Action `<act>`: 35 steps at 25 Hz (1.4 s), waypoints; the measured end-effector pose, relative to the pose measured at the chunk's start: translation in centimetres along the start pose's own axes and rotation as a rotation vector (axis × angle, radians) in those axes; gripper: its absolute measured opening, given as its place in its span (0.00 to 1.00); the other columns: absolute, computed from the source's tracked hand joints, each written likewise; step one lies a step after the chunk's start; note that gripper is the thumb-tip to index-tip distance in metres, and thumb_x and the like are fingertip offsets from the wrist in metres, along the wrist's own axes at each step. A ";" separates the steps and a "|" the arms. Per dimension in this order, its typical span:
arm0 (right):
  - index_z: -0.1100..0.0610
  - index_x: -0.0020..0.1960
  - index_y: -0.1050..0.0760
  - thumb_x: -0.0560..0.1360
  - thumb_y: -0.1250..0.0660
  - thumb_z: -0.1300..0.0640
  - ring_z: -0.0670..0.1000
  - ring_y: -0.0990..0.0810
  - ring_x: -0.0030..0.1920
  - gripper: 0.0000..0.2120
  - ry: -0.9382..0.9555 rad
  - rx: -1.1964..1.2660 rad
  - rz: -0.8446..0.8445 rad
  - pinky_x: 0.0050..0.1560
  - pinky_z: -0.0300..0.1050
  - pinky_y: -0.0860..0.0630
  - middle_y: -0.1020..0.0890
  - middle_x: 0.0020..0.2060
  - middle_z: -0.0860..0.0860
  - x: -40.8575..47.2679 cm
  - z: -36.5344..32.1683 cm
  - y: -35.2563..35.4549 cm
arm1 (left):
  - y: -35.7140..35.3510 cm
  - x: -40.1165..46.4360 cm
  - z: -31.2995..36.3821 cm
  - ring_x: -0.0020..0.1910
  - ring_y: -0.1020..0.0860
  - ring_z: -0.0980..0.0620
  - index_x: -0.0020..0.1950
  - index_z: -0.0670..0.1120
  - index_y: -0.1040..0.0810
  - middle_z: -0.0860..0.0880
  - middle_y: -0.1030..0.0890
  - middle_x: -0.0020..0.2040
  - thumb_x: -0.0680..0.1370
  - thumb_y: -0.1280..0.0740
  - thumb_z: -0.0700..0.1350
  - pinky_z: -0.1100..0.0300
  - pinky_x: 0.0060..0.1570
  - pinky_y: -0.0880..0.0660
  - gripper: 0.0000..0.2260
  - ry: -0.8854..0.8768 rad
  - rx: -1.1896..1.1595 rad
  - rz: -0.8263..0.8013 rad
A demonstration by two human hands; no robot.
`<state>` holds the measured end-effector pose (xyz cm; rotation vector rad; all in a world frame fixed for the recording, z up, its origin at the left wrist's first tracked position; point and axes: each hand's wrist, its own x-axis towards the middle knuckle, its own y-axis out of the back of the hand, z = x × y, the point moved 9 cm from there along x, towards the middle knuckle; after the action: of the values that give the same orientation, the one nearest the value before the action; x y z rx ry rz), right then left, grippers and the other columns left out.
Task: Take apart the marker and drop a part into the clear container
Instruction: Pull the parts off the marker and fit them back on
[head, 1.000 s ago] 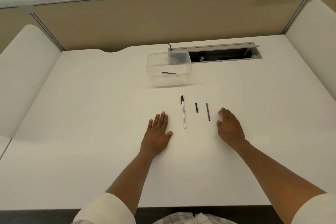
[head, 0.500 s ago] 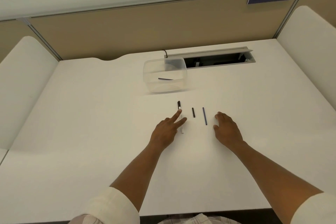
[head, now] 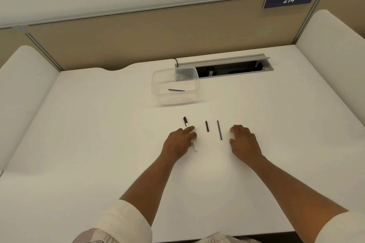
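A white marker with a black tip lies on the white desk, its middle hidden under my left hand, whose fingers rest on the barrel. To its right lie a short black part and a long thin dark blue part. My right hand rests flat on the desk just right of the blue part, holding nothing. Farther back stands the clear container with another thin dark part inside.
An open cable tray slot is set in the desk behind the container, with a black cable at its left end. Tan partition walls and white side panels enclose the desk. A sign reads 214 at the upper right.
My left hand moved right from flat on the desk onto the marker's barrel. My right hand stayed beside the blue part. The camera view shifted slightly.
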<state>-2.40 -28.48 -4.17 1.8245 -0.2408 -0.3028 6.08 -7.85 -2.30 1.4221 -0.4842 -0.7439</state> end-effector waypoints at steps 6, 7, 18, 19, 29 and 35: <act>0.56 0.60 0.27 0.77 0.38 0.55 0.56 0.28 0.57 0.12 -0.045 0.022 0.012 0.54 0.51 0.30 0.26 0.58 0.52 0.9 -0.1 0.6 | 0.4 0.0 -0.5 0.62 0.26 0.49 0.52 0.51 0.23 0.56 0.31 0.74 0.77 0.33 0.45 0.54 0.47 0.25 0.05 0.032 -0.070 -0.004; 0.56 0.59 0.27 0.77 0.38 0.55 0.56 0.28 0.57 0.12 -0.057 0.046 0.017 0.54 0.50 0.30 0.26 0.57 0.52 1.1 -0.1 0.7 | 0.6 0.1 -0.5 0.61 0.25 0.48 0.51 0.50 0.23 0.56 0.30 0.73 0.77 0.33 0.44 0.53 0.46 0.25 0.04 0.027 -0.079 -0.002; 0.54 0.48 0.28 0.75 0.34 0.52 0.53 0.26 0.50 0.07 -0.111 0.231 -0.057 0.46 0.47 0.28 0.24 0.46 0.49 3.0 -2.9 -0.1 | 0.8 0.2 -0.9 0.51 0.27 0.49 0.47 0.50 0.22 0.54 0.22 0.54 0.75 0.31 0.46 0.55 0.44 0.29 0.03 0.022 -0.106 0.044; 0.54 0.46 0.29 0.75 0.35 0.54 0.54 0.25 0.49 0.04 -0.122 0.234 -0.069 0.45 0.47 0.29 0.24 0.45 0.49 3.2 -2.9 -0.2 | 0.6 0.2 -1.2 0.51 0.27 0.50 0.47 0.50 0.22 0.55 0.22 0.55 0.75 0.31 0.47 0.55 0.44 0.28 0.03 0.045 -0.136 0.038; 0.59 0.54 0.27 0.78 0.44 0.60 0.55 0.22 0.52 0.09 -0.160 0.089 -0.083 0.49 0.47 0.25 0.22 0.50 0.53 3.1 -2.1 -0.2 | 1.1 0.4 -1.8 0.47 0.24 0.49 0.45 0.50 0.23 0.54 0.20 0.49 0.76 0.34 0.48 0.57 0.40 0.30 0.02 0.123 -0.187 0.031; 0.57 0.54 0.30 0.78 0.42 0.61 0.52 0.23 0.52 0.07 -0.064 -0.147 -0.062 0.40 0.43 0.32 0.23 0.51 0.51 2.5 -2.3 -0.3 | 1.1 -0.2 -1.5 0.47 0.24 0.49 0.47 0.50 0.23 0.53 0.20 0.49 0.76 0.33 0.49 0.57 0.40 0.32 0.03 0.128 -0.184 0.033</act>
<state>0.76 -27.15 -4.04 1.6806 -0.2011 -0.4124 7.18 -6.70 -1.33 1.2774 -0.3311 -0.6494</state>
